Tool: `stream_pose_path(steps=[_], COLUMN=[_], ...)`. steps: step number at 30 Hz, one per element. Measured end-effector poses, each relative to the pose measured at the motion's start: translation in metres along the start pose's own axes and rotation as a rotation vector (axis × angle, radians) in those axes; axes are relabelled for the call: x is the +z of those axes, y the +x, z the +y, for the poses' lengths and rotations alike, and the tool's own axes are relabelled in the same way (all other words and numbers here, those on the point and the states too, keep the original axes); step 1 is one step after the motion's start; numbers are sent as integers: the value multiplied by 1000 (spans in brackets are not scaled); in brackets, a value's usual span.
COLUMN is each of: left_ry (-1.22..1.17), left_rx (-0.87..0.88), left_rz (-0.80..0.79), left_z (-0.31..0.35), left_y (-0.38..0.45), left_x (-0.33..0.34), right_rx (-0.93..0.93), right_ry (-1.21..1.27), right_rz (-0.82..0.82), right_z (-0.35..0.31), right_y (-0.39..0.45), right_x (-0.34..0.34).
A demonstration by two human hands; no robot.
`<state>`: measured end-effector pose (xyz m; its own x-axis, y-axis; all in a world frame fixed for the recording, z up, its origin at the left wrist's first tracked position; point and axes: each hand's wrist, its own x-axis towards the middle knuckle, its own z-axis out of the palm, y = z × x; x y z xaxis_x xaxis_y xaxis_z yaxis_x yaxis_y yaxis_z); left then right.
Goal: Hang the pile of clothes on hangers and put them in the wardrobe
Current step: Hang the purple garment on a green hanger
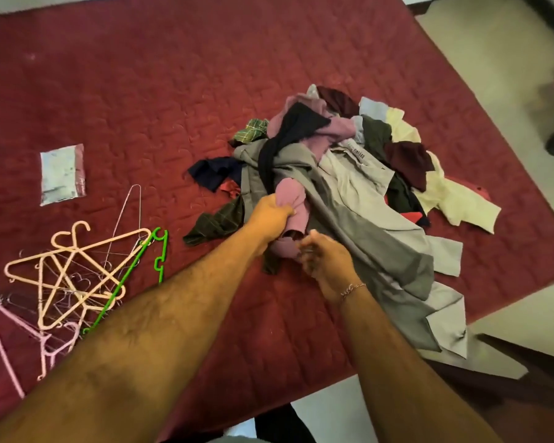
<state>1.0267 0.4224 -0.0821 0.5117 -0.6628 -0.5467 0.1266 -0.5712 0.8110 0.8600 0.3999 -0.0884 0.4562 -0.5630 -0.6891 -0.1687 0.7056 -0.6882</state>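
1. Head view: pile of clothes [349, 174] heaped right of centre on a red quilted mattress [141, 91], one grey garment [359, 238] trailing over the near edge.
2. Left hand [274, 215] clamped on a bunched mauve garment [291, 199] at the pile's near side, fingers curled round the fabric, fingertips buried in it.
3. Right hand [325, 259] just beside, blurred; fingers curled at the lower end of the same mauve cloth, though impossible to tell whether actually gripping it. Thin bracelet [352, 287] at that wrist.
4. Hangers [77, 273] in a tangle at the left, well apart from the clothes: peach and pink plastic, thin wire, one green hanger [125, 279] partly hidden behind the left forearm. Number of wire ones hard to make out.
5. Flat silvery packet [63, 174] lying alone beyond the hangers; print unreadable.
6. Pale floor [480, 46] beyond the mattress at right; dark shape at the right frame edge cut off, unidentifiable.
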Motion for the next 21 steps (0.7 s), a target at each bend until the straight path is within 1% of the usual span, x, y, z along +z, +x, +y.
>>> stream_pose_path(steps=[1,2,3,4,5,6,7,8,9,10,12,13,14,16,17,18,19,20,21], left_ry=[7,33,76,138,214,270,293,268,195,55,-312,-413,-442,-424,-408,-408,-415,-452,-492], left_rx=[76,157,227,286,310,311,290,264,225,165,7,-64,-104,-150,-169,-179,-167,-157,-131], left_rz=[-24,-65,-125,-196,-264,-328,-379,-414,-434,-454,-499,-505,-496,-449,-438,-447,-481,-523,-540], left_z=[14,27,40,51,59,62,61,56,48,39,22,15,6,-12,-18,-24,-24,-26,-23], left_y=[-9,-16,-24,-33,-44,-53,-60,-65,-72,-79,-98,-105,-112,-119,-125,-127,-138,-140,-149], left_x=[-6,-14,-22,-34,-47,-61,-75,-86,-98,-108,-123,-127,-132,-138,-140,-141,-143,-143,-143], right_rx=[58,107,129,106,55,-8,-69,-117,-149,-170,-207,-247,-306,-538,-685,-817,-901,-920,-890], right_ry=[89,175,263,349,418,470,453,417,360,324,321,314,304,320,302,295,281,270,221], right_rz=[80,87,48,-13,-52,-58,-10,47,127,192,307,370,460,602,589,531,434,291,144], right_z=[1,2,-1,-8,-18,-29,-43,-54,-62,-67,-74,-79,-84,-92,-96,-99,-99,-98,-93], right_y=[1,3,4,1,-2,-3,-7,-8,-8,-13,-31,-42,-55,-82,-102,-123,-136,-155,-166], right_x=[3,5,9,18,30,43,58,72,84,94,114,121,128,139,147,158,163,171,174])
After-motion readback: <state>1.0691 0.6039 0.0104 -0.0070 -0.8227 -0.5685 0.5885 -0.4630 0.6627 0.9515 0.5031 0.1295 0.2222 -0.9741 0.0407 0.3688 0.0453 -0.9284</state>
